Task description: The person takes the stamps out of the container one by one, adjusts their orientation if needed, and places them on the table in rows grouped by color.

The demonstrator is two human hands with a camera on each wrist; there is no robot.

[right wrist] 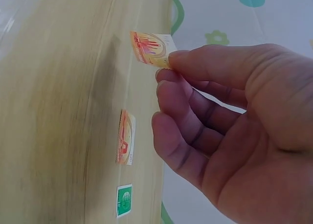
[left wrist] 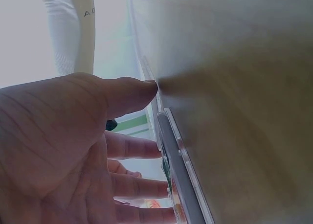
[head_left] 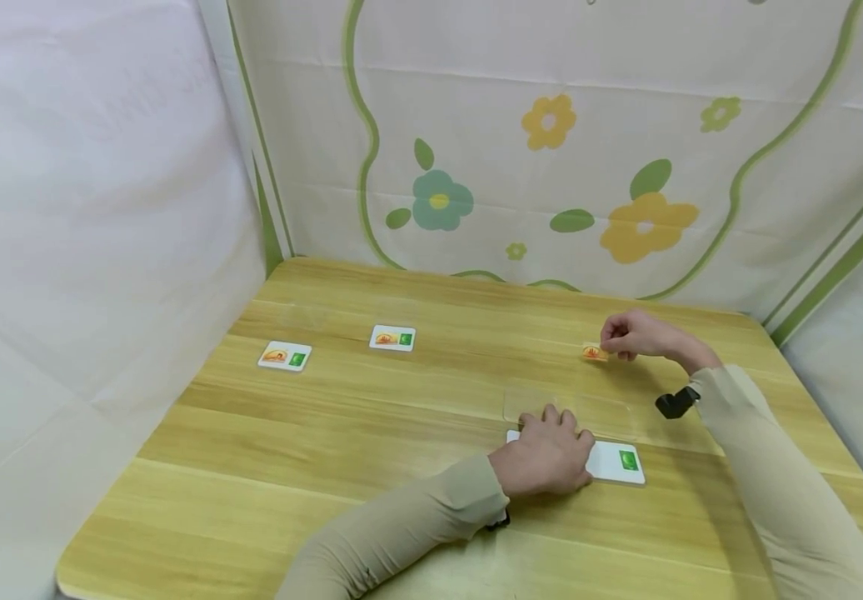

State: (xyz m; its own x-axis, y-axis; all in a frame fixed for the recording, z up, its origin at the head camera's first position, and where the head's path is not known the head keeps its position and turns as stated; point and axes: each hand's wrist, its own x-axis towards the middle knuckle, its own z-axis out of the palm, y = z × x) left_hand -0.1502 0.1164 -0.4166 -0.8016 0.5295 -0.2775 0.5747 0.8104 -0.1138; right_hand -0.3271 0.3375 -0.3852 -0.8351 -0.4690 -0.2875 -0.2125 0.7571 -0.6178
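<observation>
Between thumb and fingertips, my right hand [head_left: 637,333] pinches a small orange postage stamp [right wrist: 152,49] above the table's right side. My left hand [head_left: 554,454] lies with spread fingers over a white card [head_left: 606,472], covering much of it. A green stamp [head_left: 630,460] shows at the card's right end. In the left wrist view the thumb [left wrist: 129,92] reaches the edge of a clear plate, and the fingers [left wrist: 142,187] extend to the card. Another orange stamp [right wrist: 125,137] and a green stamp [right wrist: 124,200] appear below the pinched one in the right wrist view.
Clear plastic plates [head_left: 604,417] lie just beyond my left hand. Two white cards [head_left: 285,356] [head_left: 392,338], each bearing an orange and a green stamp, lie on the left part of the wooden table [head_left: 289,475]. A flower-printed cloth [head_left: 476,92] hangs behind the table.
</observation>
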